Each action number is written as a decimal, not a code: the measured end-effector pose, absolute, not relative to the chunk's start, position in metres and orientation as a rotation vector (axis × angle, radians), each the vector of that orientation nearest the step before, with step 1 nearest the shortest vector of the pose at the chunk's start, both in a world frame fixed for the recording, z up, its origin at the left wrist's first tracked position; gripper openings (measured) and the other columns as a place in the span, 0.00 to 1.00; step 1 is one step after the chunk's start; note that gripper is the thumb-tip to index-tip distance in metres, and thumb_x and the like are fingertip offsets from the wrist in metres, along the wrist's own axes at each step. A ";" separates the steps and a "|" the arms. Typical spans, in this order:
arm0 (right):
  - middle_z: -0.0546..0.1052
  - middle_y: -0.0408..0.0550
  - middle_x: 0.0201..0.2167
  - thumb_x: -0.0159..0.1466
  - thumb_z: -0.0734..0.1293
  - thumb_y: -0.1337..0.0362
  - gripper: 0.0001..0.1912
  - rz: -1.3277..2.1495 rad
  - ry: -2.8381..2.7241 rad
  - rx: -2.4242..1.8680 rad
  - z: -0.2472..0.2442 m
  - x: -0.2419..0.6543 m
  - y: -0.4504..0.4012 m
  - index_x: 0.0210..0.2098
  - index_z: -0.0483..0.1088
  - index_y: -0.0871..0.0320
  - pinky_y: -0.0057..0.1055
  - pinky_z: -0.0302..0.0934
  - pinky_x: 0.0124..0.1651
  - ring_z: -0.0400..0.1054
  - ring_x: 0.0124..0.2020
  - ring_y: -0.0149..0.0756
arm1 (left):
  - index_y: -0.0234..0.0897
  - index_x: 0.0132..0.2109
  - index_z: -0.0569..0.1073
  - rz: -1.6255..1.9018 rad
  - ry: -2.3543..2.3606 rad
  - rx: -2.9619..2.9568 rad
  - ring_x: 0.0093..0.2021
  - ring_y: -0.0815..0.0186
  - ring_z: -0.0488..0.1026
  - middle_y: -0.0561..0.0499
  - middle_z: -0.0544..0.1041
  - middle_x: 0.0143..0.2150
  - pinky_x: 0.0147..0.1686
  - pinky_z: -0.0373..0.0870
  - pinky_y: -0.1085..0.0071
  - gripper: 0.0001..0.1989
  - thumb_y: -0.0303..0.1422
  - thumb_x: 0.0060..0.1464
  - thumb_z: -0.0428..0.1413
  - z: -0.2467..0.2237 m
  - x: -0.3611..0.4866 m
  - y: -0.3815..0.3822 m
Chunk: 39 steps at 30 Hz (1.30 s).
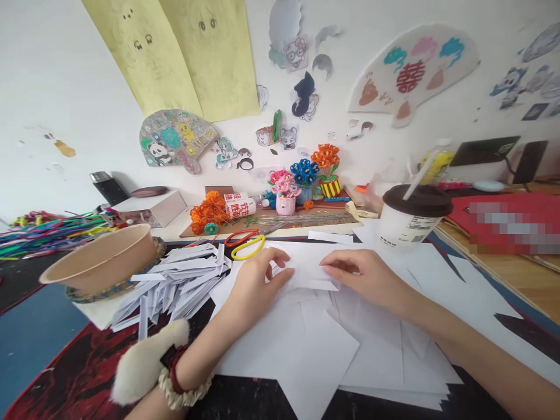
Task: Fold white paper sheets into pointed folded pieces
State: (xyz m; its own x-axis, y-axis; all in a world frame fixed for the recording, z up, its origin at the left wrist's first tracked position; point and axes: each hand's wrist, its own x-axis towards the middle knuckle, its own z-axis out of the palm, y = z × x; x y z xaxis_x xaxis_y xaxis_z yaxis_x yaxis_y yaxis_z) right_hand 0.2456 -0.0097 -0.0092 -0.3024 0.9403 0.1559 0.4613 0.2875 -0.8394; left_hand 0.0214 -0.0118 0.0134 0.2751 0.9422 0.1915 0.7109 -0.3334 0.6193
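A small white sheet of paper (311, 269) with a folded strip along its near edge lies between my two hands, over a spread of larger white sheets. My left hand (258, 280) curls round its left end, thumb and fingertips on the paper. At the right end, my right hand (361, 273) pinches the sheet between thumb and fingers. Beneath them, loose white paper (297, 344) covers much of the dark mat. Left of my left hand sits a heap of narrow folded paper strips (175, 286). Yellow-and-red-handled scissors (248, 247) lie just beyond the hands.
A beige bowl (100, 259) stands at the left, near colourful pipe cleaners (52, 230). A lidded cup with a straw (409, 224) stands on the right. Pipe-cleaner flowers in pots (286, 201) line the back, by a white bottle (240, 205). A red folder (494, 219) lies far right.
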 end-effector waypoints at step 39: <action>0.72 0.41 0.26 0.60 0.67 0.67 0.03 0.939 -2.102 -1.345 -0.007 0.242 -0.026 0.31 0.74 0.54 0.29 0.58 0.31 0.62 0.27 0.31 | 0.39 0.33 0.76 0.460 1.335 2.187 0.32 0.68 0.69 0.56 0.76 0.31 0.34 0.63 0.71 0.05 0.24 0.48 0.62 0.008 0.031 -0.026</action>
State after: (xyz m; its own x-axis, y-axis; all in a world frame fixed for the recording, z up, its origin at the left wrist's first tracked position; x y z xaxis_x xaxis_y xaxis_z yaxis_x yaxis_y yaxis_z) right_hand 0.2420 -0.0263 -0.0066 -0.4086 0.9124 0.0251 0.5903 0.2852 -0.7552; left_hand 0.0311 -0.0256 0.0077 0.4536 0.8911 0.0129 0.7101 -0.3701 0.5990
